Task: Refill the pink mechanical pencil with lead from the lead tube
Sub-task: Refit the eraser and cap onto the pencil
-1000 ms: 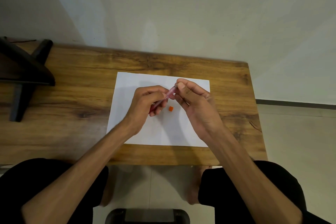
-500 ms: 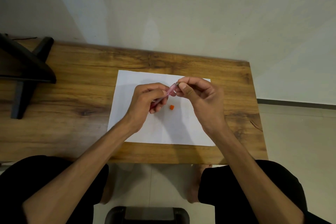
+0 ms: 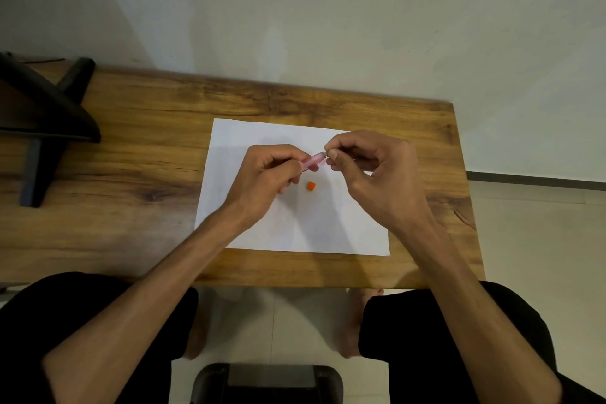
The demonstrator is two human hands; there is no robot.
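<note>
My left hand (image 3: 269, 179) is closed around the barrel of the pink mechanical pencil (image 3: 314, 161), which points up and to the right above a white paper sheet (image 3: 295, 226). My right hand (image 3: 377, 174) pinches at the pencil's upper end with thumb and forefinger; what it pinches is too small to make out. A thin dark line shows inside the right hand's curled fingers. A small orange piece (image 3: 310, 186) lies on the paper just below the two hands. The lead tube is not visible.
The paper lies on a wooden table (image 3: 147, 157) against a pale wall. A black stand (image 3: 39, 121) sits at the table's left end. The table's right edge drops to a tiled floor. My knees and a dark stool (image 3: 267, 382) are below the front edge.
My right hand has rotated and shifted a little right, its fingers now curled over the pencil's upper end. My left hand and the orange piece have kept their places.
</note>
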